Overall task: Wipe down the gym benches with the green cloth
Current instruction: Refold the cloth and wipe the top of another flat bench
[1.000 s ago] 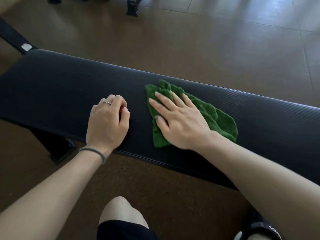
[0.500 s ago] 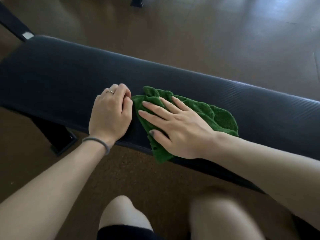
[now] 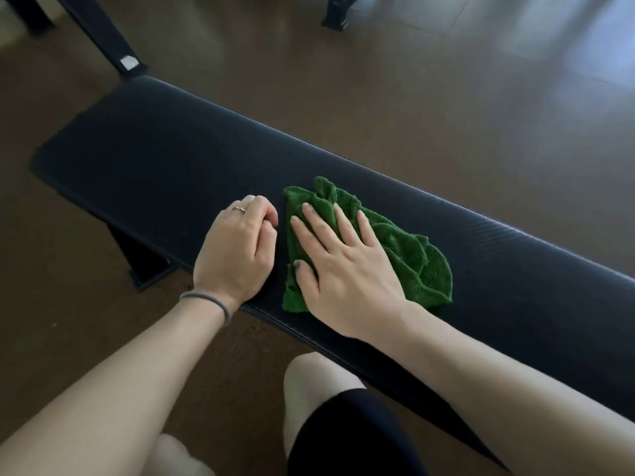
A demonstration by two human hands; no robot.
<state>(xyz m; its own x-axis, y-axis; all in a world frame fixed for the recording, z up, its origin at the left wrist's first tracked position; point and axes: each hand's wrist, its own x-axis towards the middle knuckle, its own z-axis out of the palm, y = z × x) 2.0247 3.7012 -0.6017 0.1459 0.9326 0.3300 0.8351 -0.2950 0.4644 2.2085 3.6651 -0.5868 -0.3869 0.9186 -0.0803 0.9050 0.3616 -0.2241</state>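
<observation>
Your right hand [image 3: 347, 266] covers the middle of the green cloth [image 3: 412, 259], so you cannot see the folds beneath your palm. Your left hand's [image 3: 237, 252] fingertips curl under, out of sight. The surface [image 3: 154, 159] runs off the right edge beyond your right hand, and its legs are mostly hidden below.

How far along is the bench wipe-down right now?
Done: nothing the picture can confirm; the pad shows no visible wipe marks. In hand: the right hand presses the green cloth flat on the black bench pad near its middle, while the left hand rests beside it, fingers curled. Left: probably the pad's end beyond the left hand, and any other benches, which are out of view.
</observation>
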